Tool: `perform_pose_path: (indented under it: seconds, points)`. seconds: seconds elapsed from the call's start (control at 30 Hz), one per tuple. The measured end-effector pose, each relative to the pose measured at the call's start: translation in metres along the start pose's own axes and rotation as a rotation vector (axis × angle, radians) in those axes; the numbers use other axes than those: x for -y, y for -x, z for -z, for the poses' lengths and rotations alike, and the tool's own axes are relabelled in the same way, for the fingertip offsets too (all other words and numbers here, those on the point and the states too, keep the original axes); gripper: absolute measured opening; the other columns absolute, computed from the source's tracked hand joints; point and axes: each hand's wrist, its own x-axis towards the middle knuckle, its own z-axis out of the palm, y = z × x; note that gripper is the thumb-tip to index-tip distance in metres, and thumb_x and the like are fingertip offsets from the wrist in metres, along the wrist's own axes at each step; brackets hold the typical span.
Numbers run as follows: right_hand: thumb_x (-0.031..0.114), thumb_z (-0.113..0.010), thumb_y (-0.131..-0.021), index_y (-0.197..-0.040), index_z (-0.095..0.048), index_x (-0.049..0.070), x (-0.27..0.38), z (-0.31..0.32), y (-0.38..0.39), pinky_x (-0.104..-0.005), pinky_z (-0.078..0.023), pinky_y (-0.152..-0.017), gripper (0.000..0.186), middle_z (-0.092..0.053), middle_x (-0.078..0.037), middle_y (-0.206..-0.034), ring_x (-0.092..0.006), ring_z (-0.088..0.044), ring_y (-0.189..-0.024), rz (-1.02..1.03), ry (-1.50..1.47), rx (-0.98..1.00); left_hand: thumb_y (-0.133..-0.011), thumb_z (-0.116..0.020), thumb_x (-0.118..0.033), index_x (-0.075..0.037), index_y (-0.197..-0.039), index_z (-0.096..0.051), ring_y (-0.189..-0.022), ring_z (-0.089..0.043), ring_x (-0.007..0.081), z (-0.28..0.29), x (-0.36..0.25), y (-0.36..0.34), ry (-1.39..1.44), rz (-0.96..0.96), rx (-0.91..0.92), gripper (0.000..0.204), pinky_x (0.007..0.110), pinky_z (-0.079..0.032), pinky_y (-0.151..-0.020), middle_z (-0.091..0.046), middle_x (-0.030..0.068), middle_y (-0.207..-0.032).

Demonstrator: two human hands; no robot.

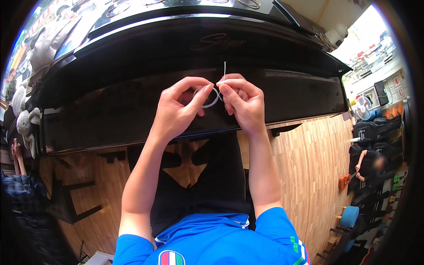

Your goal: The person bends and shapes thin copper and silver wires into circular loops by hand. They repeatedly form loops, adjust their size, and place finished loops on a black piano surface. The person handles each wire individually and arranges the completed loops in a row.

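Observation:
A thin white string (212,104), coiled into a small ring, hangs between my hands in front of the piano. My left hand (176,108) pinches the ring's upper edge between thumb and forefinger, its other fingers curled behind. Close beside it, my right hand (246,100) pinches the string near where the strands cross at the ring's right side. One straight end of the string sticks up above the right fingertips. My fingers hide part of the coil.
A closed black upright piano (145,75) spans the space ahead. Coiled strings (249,4) lie on its top. Grey plush toys (25,117) hang at its left end. At right, a person holds a small orange guitar (346,180) near a blue stool (350,216); another person's hands (17,152) show at far left.

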Motion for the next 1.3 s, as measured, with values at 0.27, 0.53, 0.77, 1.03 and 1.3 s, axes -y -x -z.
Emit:
perform_pose_path:
  seconds: [0.27,0.53,0.77,1.03,1.3]
  points:
    - [0.011,-0.072,-0.093,-0.105,-0.070,-0.001,0.006,-0.002,-0.001,-0.0182,-0.039,-0.046,0.017,-0.070,-0.004,-0.079,-0.0036,-0.052,-0.054,-0.064,-0.038,-0.094,-0.095,-0.069,-0.009,0.000,-0.102,-0.073,-0.087,-0.062,0.0071,0.002,0.008,-0.003,-0.038,-0.108,-0.027,0.013,0.020,-0.048,-0.071,-0.067,0.0040,-0.100]
    - [0.009,-0.073,-0.091,-0.104,-0.071,0.001,0.012,-0.008,0.000,-0.0175,-0.039,-0.046,0.015,-0.072,-0.005,-0.083,-0.0035,-0.054,-0.055,-0.087,-0.025,-0.142,-0.094,-0.069,-0.009,-0.002,-0.106,-0.074,-0.085,-0.063,0.0083,0.002,0.005,-0.002,-0.073,-0.102,0.031,0.015,0.020,-0.050,-0.070,-0.068,0.0040,-0.100]
    - [0.011,-0.074,-0.092,-0.101,-0.075,0.002,0.008,-0.008,0.003,-0.0173,-0.038,-0.046,0.013,-0.069,-0.001,-0.074,-0.0027,-0.053,-0.054,-0.094,0.104,-0.102,-0.093,-0.070,-0.008,-0.008,-0.110,-0.076,-0.079,-0.065,0.0074,0.001,0.005,-0.002,-0.070,-0.089,-0.002,0.018,0.019,-0.052,-0.065,-0.069,0.0033,-0.102]
    - [0.010,-0.075,-0.090,-0.101,-0.075,0.001,0.011,-0.010,0.005,-0.0173,-0.041,-0.050,0.014,-0.069,0.000,-0.080,-0.0020,-0.055,-0.059,-0.118,0.164,-0.045,-0.092,-0.070,-0.006,-0.009,-0.112,-0.076,-0.079,-0.065,0.0065,-0.001,0.006,-0.002,-0.094,-0.126,-0.080,0.021,0.017,-0.053,-0.061,-0.067,0.0028,-0.100]
    - [0.003,-0.074,-0.088,-0.101,-0.075,0.002,0.010,-0.009,0.005,-0.0168,-0.045,-0.056,0.013,-0.069,0.000,-0.089,-0.0015,-0.058,-0.067,-0.080,0.205,-0.003,-0.088,-0.075,-0.010,-0.009,-0.108,-0.077,-0.079,-0.058,0.0074,0.003,0.010,-0.002,-0.322,-0.248,-0.217,0.020,0.020,-0.046,-0.060,-0.060,0.0020,-0.094]
